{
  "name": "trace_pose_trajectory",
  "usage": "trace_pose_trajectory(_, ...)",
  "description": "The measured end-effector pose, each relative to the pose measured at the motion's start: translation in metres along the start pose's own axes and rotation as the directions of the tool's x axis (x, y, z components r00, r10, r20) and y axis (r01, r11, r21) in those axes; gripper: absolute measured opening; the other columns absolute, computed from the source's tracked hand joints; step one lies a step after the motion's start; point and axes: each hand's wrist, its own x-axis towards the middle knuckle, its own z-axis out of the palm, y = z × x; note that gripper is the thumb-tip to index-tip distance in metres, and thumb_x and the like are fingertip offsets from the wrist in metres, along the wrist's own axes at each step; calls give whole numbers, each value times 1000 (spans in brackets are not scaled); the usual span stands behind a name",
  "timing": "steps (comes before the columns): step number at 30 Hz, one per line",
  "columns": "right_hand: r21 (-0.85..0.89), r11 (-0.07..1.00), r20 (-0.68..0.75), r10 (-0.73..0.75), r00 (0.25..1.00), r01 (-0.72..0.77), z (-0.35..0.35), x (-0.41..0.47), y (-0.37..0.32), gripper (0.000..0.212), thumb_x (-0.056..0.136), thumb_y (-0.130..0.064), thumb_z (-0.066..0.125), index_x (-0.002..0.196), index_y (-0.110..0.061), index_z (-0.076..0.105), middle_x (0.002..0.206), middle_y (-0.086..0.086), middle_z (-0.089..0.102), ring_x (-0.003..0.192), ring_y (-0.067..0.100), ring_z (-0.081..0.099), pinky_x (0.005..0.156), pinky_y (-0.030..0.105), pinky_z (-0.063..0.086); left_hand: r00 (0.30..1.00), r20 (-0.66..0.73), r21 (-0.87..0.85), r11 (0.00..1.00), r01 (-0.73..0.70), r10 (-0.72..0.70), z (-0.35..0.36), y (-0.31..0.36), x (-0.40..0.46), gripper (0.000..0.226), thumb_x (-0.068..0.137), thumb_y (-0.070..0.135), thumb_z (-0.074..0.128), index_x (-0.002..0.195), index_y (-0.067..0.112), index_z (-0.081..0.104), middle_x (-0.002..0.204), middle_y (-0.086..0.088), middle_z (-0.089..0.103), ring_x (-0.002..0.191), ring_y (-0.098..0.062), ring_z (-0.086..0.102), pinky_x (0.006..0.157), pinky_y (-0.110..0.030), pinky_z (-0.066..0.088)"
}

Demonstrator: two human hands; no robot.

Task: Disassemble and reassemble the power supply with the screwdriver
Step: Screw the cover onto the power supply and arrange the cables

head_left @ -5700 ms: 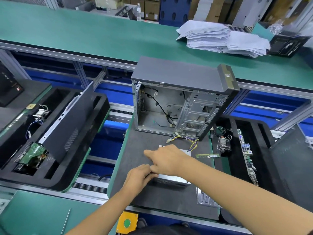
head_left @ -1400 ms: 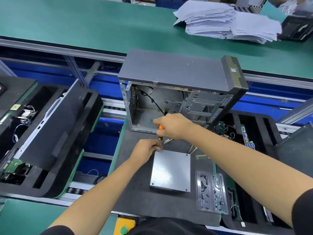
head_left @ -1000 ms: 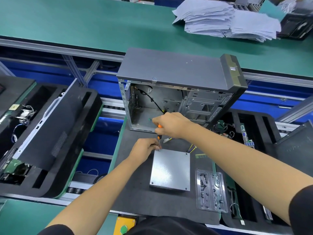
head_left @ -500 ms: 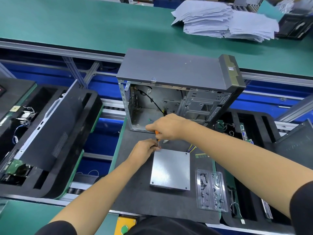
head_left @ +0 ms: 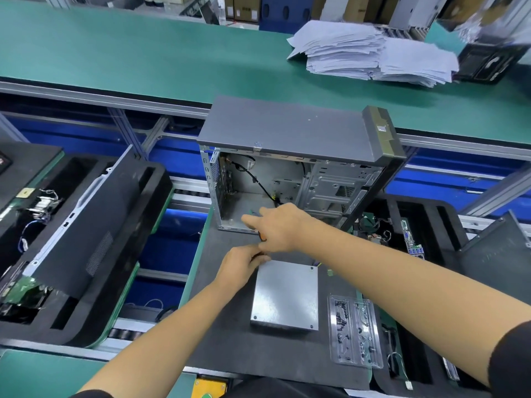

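Observation:
The silver power supply point(head_left: 286, 295) lies flat on the dark mat point(head_left: 230, 346) in front of the open computer case point(head_left: 290, 156). My right hand point(head_left: 280, 226) grips the orange-handled screwdriver point(head_left: 262, 237), held upright over the supply's far left corner; most of the tool is hidden by the hand. My left hand point(head_left: 240, 267) sits just below it at that corner, its fingertips pinching around the screwdriver's lower shaft. Coloured wires point(head_left: 317, 264) leave the supply's far right corner.
A clear plastic parts tray point(head_left: 355, 331) with screws lies right of the supply. Black foam trays with boards and panels stand at left point(head_left: 86, 225) and right point(head_left: 431, 254). Stacks of paper point(head_left: 370, 53) rest on the green bench behind the case.
Earlier both hands rested on the supply near me. Since then the right hand has taken the screwdriver to the far left corner; over the last second it has dropped slightly toward the left hand.

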Motion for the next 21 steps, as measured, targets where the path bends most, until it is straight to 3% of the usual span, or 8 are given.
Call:
trace_pose_trajectory(2,-160,976,28,-144,989,147,-4,-2,5,42,94,-28,54,133,-29,37,101,4,47,50,21,37,46,31,22,999,31,12,1000,22,-22,-1,2,-1,11,96,36,67,85,38,65,76,23,66,74,3,61,62,-10,38)
trace_pose_trajectory(4,-186,955,41,-227,973,230,-4,-5,6,33,96,-22,54,127,-25,43,105,6,49,49,19,30,45,32,18,997,50,26,998,55,-57,-1,3,-1,13,97,36,64,85,41,63,73,27,63,73,4,59,61,-10,35)
trace_pose_trajectory(7,-105,973,-6,-207,978,206,7,-8,2,26,97,-17,50,123,-21,45,101,5,48,49,17,27,45,31,16,995,61,58,995,80,-84,2,5,-2,10,99,33,60,92,34,66,80,22,67,78,-2,61,64,-17,40)
trace_pose_trajectory(11,0,993,-30,-116,993,117,10,-2,0,25,96,-18,52,120,-19,46,86,1,39,52,14,28,46,31,17,999,33,47,998,41,-43,-1,7,-2,24,98,32,63,78,44,56,74,22,63,73,-4,61,63,-19,41)
trace_pose_trajectory(16,39,998,-17,-42,999,42,9,-4,1,27,94,-20,49,120,-22,44,81,0,44,64,28,44,49,32,24,999,34,15,999,42,-43,-3,12,-2,33,97,31,65,72,46,49,72,15,63,71,-8,60,68,-30,50)
trace_pose_trajectory(19,44,999,-45,17,999,-15,13,-16,4,19,94,-28,48,100,-25,30,66,-2,39,62,29,45,49,32,24,993,69,-115,988,102,-95,-7,20,-5,19,95,28,69,85,40,57,81,13,66,78,-5,61,74,-29,49)
trace_pose_trajectory(21,12,999,-92,51,994,-50,16,-24,7,20,95,-32,47,102,-24,30,61,0,39,59,29,47,48,31,23,979,36,-283,937,205,-203,-4,27,-10,16,92,28,74,101,30,62,101,13,65,94,0,59,85,-23,46)
